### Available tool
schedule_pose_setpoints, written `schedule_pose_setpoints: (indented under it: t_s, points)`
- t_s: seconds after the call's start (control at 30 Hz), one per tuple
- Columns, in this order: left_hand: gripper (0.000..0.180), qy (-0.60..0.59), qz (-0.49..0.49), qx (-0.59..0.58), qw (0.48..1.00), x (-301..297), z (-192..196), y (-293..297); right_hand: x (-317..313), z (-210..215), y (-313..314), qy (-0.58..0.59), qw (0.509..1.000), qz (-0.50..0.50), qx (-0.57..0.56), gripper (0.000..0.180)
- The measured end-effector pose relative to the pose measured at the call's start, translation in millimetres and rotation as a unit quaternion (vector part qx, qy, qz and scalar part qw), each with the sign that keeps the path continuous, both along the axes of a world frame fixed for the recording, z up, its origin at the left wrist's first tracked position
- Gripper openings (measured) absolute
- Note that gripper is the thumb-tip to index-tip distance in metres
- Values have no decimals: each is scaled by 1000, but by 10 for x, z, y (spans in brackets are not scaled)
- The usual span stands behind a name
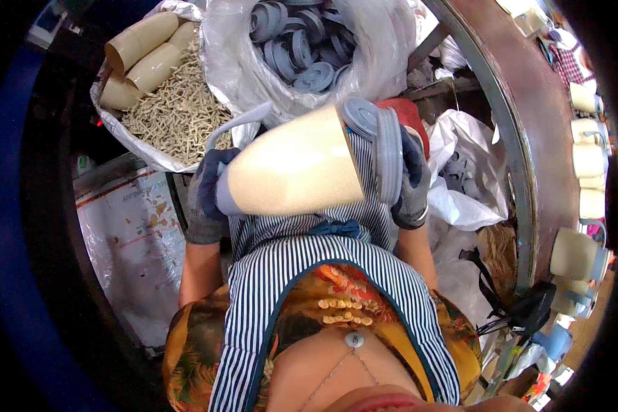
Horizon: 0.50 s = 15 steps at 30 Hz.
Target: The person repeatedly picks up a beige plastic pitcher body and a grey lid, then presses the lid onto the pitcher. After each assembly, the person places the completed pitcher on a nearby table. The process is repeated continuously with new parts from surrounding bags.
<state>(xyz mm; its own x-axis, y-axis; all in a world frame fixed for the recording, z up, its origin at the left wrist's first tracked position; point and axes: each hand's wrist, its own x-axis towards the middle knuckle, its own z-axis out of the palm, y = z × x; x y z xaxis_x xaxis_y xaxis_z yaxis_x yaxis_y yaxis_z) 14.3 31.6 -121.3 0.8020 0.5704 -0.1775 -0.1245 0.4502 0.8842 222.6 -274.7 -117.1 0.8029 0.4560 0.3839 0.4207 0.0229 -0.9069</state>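
Note:
Across my lap a cream plastic jug body (292, 165) lies on its side, its wide open end to the right. My left hand (209, 196), in a dark glove, is closed around its narrow end, where a light grey cap (224, 192) shows. From near that hand a curved grey handle-like strip (244, 121) arches up. My right hand (412, 178), gloved too, grips several round grey plastic rings (389, 156) just beside the jug's open end. A ridged grey disc (360, 118) leans against them. The right fingers are partly hidden behind the rings.
Ahead stands a clear plastic bag (384, 48) of grey round parts. Left of it, a white sack (113, 127) holds small beige sticks and cream bodies. At right are a white bag (460, 206) with grey pieces, a metal frame bar (511, 137) and a row of cream jugs (587, 161).

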Motion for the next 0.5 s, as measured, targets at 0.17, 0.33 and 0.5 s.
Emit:
schedule_pose_setpoints:
  t_s: [0.17, 0.33, 0.5]
  points:
    - [39, 61, -80, -135, 986, 194, 266, -126, -30, 513, 207, -161, 982, 31, -98, 46]
    - [37, 44, -98, -183, 977, 209, 285, -54, -187, 662, 249, -213, 971, 59, -87, 46]
    - [41, 119, -56, -32, 991, 225, 412, -50, -172, 461, 215, -250, 964, 57, -71, 47]
